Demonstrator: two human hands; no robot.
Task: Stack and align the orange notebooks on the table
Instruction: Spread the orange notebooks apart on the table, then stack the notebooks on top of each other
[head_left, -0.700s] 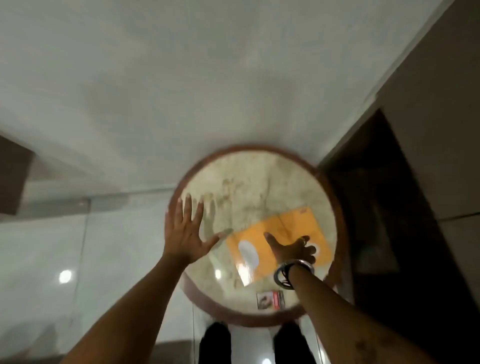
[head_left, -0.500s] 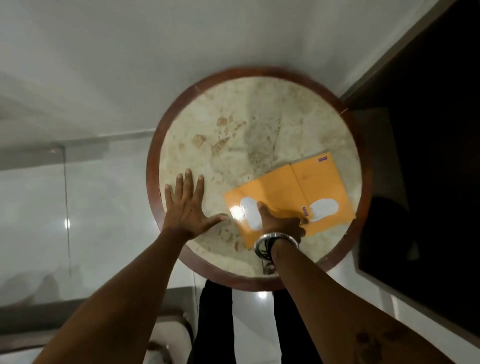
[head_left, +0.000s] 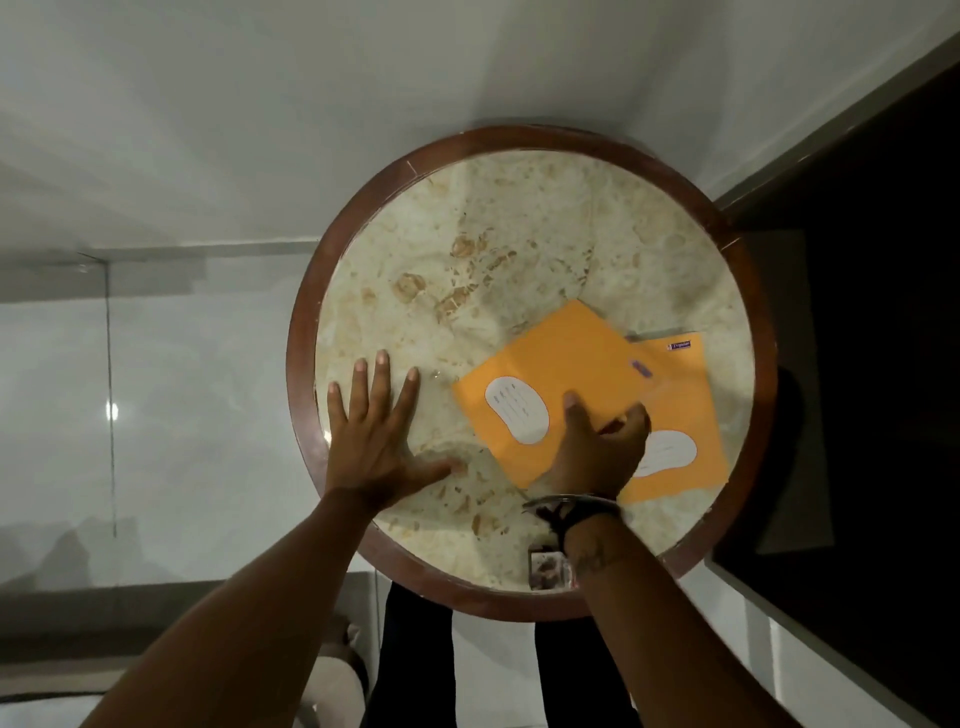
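— Stacking looks to be the step in hand: the right hand (head_left: 597, 447) has its thumb and curled fingers on the near edge of the upper notebook (head_left: 550, 384), apparently pinching it where it overlaps the lower notebook (head_left: 680, 441).

— And the left hand (head_left: 376, 441)?

— It lies flat and open on the tabletop (head_left: 467, 260), fingers spread, well left of the upper notebook and holding nothing.

— Where do the notebooks sit?

— Both are on the right half of the tabletop. The upper notebook lies skewed, its right corner over the lower one's left part; the lower notebook is just right of it, close to the wooden rim.

— So what does the next move call for?

— Probably turning the upper notebook square, sliding it right until the edges meet, and then tapping the sides flush, perhaps with the free hand's help.

— How do they look?

— Thin, soft orange covers, each with a white bean-shaped label and a small purple mark. Their glossy covers would likely slip easily.
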